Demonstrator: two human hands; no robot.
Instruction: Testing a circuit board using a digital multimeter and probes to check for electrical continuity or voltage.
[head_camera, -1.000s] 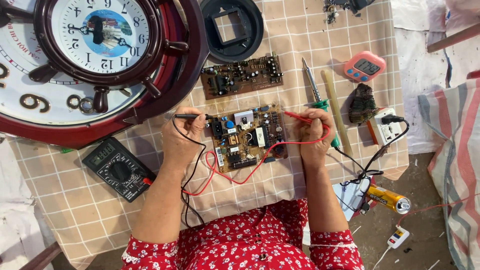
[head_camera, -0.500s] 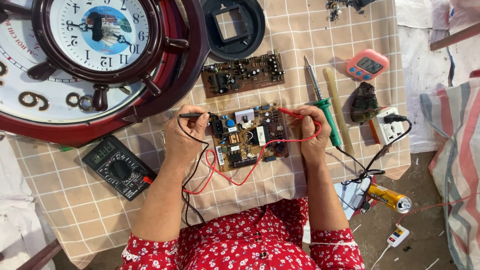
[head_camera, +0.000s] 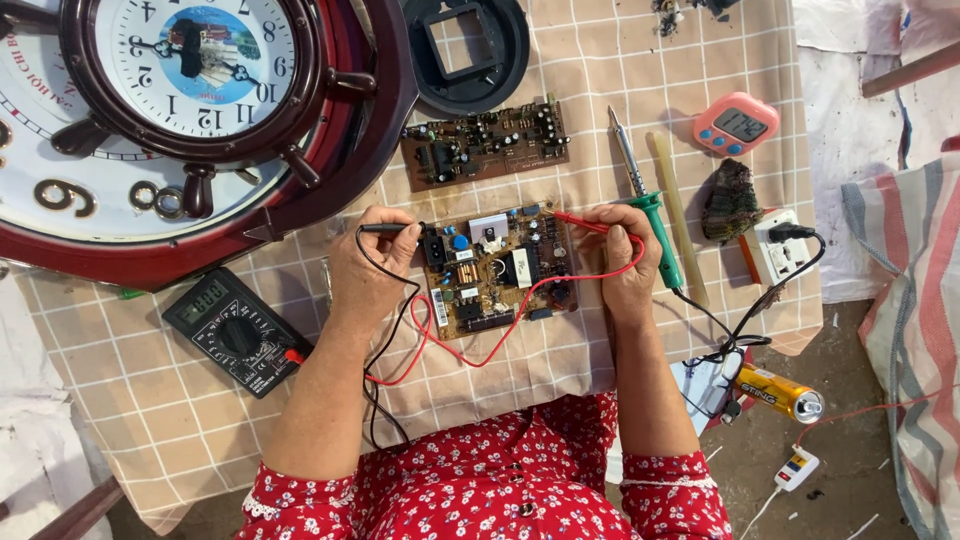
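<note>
Evidently mid-test, the left hand (head_camera: 368, 268) pinches a black probe (head_camera: 390, 229) and the right hand (head_camera: 625, 265) a red probe (head_camera: 580, 221) on the circuit board (head_camera: 497, 268), meter (head_camera: 235, 331) left of it.

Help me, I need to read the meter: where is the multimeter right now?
In the head view the black multimeter lies on the checked cloth at the person's left, below the big clock and beside the left hand.

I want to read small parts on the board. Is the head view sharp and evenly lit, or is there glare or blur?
Head view: sharp, soft even daylight; circuit board between left hand and right hand is clear, shadows faint; slight reflection on the clock glass; edges bend slightly.
</note>
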